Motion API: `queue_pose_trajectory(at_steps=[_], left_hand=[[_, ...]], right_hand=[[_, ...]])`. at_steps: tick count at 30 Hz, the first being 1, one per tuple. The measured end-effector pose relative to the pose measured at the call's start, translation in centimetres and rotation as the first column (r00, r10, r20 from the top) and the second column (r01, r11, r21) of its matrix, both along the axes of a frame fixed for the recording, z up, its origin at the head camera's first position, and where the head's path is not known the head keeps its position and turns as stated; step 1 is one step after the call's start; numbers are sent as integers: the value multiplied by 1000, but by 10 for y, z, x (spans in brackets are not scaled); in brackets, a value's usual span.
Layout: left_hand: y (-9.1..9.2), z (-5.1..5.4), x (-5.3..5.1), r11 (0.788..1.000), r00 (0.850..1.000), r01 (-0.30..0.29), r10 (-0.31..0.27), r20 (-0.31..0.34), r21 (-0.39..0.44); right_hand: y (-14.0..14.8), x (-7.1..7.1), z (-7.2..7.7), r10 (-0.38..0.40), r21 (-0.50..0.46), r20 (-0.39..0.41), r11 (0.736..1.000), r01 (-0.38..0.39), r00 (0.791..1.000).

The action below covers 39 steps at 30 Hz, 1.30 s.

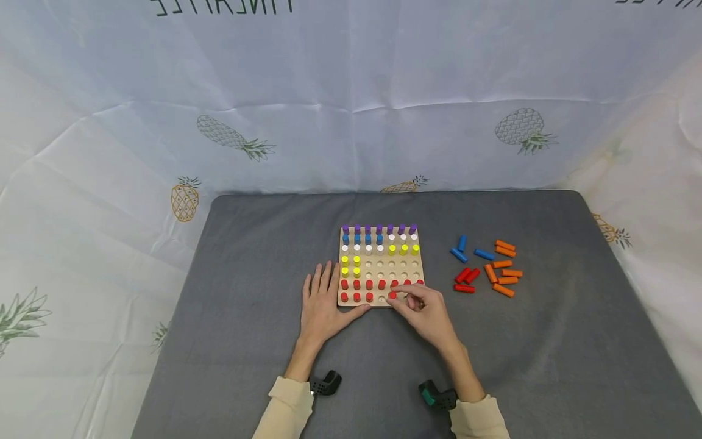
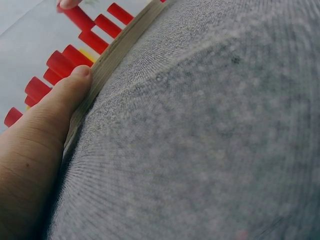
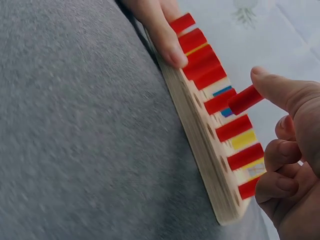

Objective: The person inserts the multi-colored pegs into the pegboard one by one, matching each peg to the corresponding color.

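A wooden pegboard (image 1: 386, 269) lies on the table, with rows of purple, blue, white, yellow and red pegs standing in it. My left hand (image 1: 320, 314) rests flat at its left side, fingers straight, the thumb (image 2: 70, 92) against the front edge. Between thumb and fingertips, my right hand (image 1: 430, 317) pinches a red peg (image 3: 245, 101) over the front row. In the right wrist view this peg is tilted and its lower end is clear of the holes. Three red pegs (image 1: 357, 297) stand at the left of that front row; the row behind is red throughout.
Right of the board lie loose pegs: three blue pegs (image 1: 484, 254), three red pegs (image 1: 464, 288) and several orange pegs (image 1: 503, 291). Grey cloth (image 1: 247, 274) covers the table. A white curtain (image 1: 351, 146) with pineapple prints hangs behind it.
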<state>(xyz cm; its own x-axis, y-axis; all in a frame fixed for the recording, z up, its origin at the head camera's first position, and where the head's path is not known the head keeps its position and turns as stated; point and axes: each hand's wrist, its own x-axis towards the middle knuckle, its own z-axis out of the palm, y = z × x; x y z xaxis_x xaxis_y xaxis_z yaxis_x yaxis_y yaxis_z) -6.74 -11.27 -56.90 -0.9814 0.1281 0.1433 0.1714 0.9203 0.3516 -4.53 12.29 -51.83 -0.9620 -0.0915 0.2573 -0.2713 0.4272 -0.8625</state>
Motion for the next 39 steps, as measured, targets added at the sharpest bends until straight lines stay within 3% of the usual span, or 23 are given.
queue_pose_trajectory(at_steps=[16, 28, 39], left_hand=[[0, 0, 0, 1000, 1000, 5, -5, -11, 6], [1, 2, 0, 1000, 1000, 1, -1, 3, 6], [0, 0, 0, 1000, 1000, 0, 0, -10, 0]], right_hand=[[-13, -1, -20, 76, -51, 61, 996, -73, 995], [-14, -2, -19, -12, 21, 107, 1000, 10, 994], [-16, -4, -20, -42, 82, 101, 996, 34, 994]])
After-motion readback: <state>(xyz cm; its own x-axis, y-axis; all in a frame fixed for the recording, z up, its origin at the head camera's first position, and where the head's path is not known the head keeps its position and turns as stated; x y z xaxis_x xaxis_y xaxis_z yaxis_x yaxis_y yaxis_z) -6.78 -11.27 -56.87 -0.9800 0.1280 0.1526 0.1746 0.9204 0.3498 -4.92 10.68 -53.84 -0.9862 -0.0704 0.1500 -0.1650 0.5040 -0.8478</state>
